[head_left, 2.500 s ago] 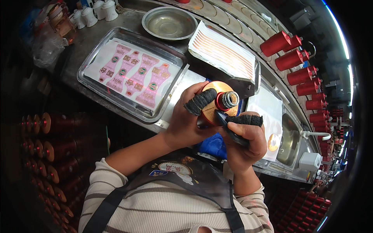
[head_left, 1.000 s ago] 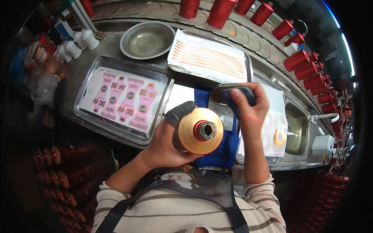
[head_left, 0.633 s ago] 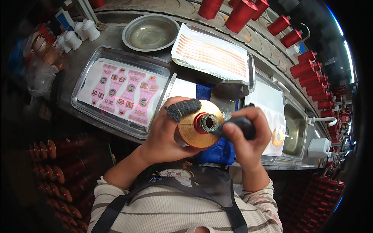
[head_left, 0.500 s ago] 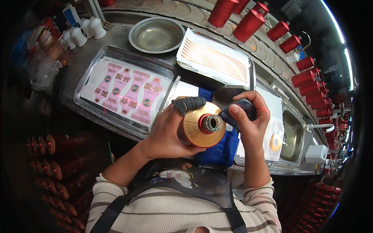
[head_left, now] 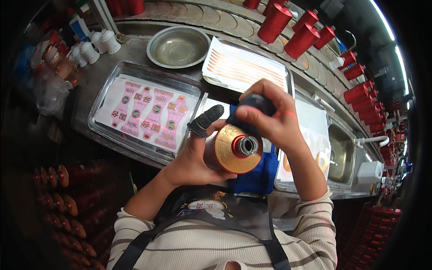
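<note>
My left hand (head_left: pixel 183 163) is wrapped round a bottle (head_left: pixel 226 143) with a gold shoulder and a red edge, its uncapped glass mouth tilted toward me. A dark knitted finger sleeve (head_left: pixel 208 119) covers the raised left thumb. In my right hand (head_left: pixel 283 118) is a dark, smooth, rounded tool (head_left: pixel 255 107), close against the bottle's far side; whether they touch is hidden. Beneath the bottle lies a blue cloth (head_left: pixel 262 174). Pink labels on a white sheet (head_left: pixel 145 112) lie in a metal tray (head_left: pixel 96 105) to the left. Gold ring labels (head_left: pixel 322 161) lie on white paper at right.
Behind stands a metal bowl (head_left: pixel 154 47) holding liquid, beside a tray of copper-striped strips (head_left: pixel 245 65). Red bottles (head_left: pixel 275 22) stand along a curved conveyor (head_left: pixel 211 14). At right are a sink (head_left: pixel 344 157), a tap (head_left: pixel 371 141) and a white jug (head_left: pixel 370 173). White caps (head_left: pixel 108 41) stand far left.
My right hand has moved up and left with the dark tool, from beside the bottle's mouth to its far side. The left thumb has lifted off the gold shoulder. Conveyor bottles have shifted right.
</note>
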Available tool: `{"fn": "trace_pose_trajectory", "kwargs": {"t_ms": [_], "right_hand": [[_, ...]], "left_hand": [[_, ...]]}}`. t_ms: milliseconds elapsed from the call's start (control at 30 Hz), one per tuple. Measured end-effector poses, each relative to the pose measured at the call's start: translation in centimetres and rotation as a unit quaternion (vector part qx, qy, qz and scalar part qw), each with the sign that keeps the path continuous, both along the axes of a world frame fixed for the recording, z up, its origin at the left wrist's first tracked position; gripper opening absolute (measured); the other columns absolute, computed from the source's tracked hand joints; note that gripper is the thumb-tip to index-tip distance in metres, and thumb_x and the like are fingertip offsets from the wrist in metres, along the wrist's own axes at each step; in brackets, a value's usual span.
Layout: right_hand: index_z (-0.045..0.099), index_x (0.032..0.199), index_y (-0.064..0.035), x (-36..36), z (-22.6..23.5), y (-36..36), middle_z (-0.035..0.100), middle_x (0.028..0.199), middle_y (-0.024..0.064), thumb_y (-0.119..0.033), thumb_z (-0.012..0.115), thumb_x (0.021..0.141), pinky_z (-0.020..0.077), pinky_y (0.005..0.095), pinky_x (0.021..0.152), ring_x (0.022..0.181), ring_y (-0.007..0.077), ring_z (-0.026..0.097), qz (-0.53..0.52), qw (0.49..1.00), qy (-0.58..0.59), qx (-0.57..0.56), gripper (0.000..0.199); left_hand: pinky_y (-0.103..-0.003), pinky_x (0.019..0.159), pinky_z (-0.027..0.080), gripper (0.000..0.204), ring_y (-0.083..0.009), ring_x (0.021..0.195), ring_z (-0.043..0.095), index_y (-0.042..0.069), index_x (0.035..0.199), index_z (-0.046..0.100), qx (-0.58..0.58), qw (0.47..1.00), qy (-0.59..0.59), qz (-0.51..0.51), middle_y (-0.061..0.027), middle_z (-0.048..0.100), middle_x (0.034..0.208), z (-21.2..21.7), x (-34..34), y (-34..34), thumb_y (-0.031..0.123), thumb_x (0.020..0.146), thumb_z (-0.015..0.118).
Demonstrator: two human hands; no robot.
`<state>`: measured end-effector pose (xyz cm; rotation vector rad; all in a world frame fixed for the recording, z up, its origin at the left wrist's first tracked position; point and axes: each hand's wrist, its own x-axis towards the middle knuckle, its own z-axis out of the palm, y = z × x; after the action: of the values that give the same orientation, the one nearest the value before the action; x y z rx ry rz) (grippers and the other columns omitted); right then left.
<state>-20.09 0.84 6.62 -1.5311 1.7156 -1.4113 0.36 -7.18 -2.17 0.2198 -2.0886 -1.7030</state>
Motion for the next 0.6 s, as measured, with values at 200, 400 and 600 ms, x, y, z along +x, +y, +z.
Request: {"fn": "trace_pose_trajectory", "kwargs": {"t_ms": [200,400,600], "right_hand": [[0.067,0.095,-0.0010,0.0,-0.4,2.9,0.066,0.087,0.0049,-0.005,0.080,0.082,0.0502,0.0243,0.075,0.083,0.0103,0.062,-0.053,0.996,0.048,-0.046,0.018],[0.072,0.089,-0.0026,2.1,-1.0,6.0,0.064,0.080,0.0090,0.006,0.080,0.068,0.0468,0.0351,0.069,0.073,0.0260,0.060,-0.062,0.969,0.197,-0.138,0.024],[0.075,0.094,-0.0064,6.8,-2.5,7.9,0.065,0.087,0.0067,0.007,0.075,0.058,0.0484,0.0379,0.071,0.083,0.0288,0.064,0.045,0.962,0.198,-0.182,0.038]], "left_hand": [[-0.043,0.104,0.050,0.091,-0.0362,0.124,0.059,0.010,0.140,0.048,-0.102,0.990,0.071,0.072,-0.0189,0.054,0.138,0.2,-1.0,0.7,0.020,0.064,0.096],[-0.043,0.103,0.051,0.089,-0.0359,0.123,0.059,0.009,0.144,0.047,-0.097,0.967,0.140,0.189,-0.0210,0.049,0.141,-1.6,-2.2,3.1,0.022,0.069,0.095],[-0.045,0.102,0.048,0.086,-0.0373,0.122,0.056,0.008,0.139,0.046,-0.096,0.951,0.106,0.275,-0.0205,0.048,0.137,-2.6,-3.4,4.1,0.027,0.070,0.094]]}}
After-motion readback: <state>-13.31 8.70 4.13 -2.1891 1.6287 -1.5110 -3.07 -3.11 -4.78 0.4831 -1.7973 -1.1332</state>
